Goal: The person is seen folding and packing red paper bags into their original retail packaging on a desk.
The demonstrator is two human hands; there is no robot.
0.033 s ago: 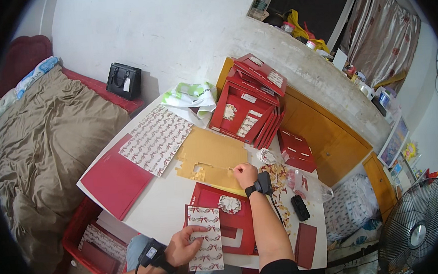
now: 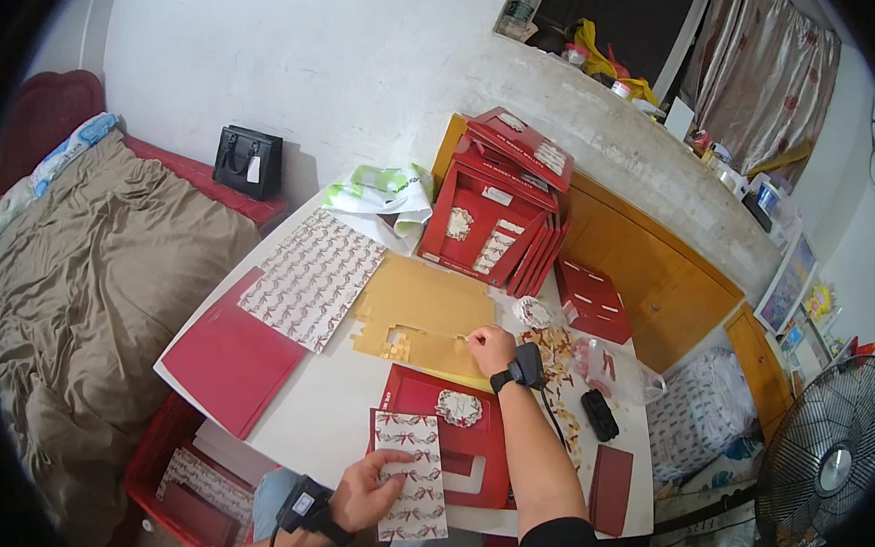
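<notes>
My left hand (image 2: 366,493) is at the left edge of a white card printed with rows of red bows (image 2: 412,511), gripping it with the index finger and thumb over its face. The card partly covers a red box panel (image 2: 496,486) bearing a pale scalloped label (image 2: 459,407). My right hand (image 2: 492,349) is closed in a pinch above the near edge of a gold sheet with cut-outs (image 2: 424,294). What its fingertips hold is too small to make out. Each wrist carries a strapped black device with a cable.
Red boxes (image 2: 494,210) are stacked at the back by a plastic bag (image 2: 383,197). A bow-patterned sheet (image 2: 312,276) and red sheet (image 2: 232,361) lie left. To the right are loose scraps (image 2: 561,361), a black object (image 2: 599,416), a dark red piece (image 2: 611,488) and a fan (image 2: 835,465).
</notes>
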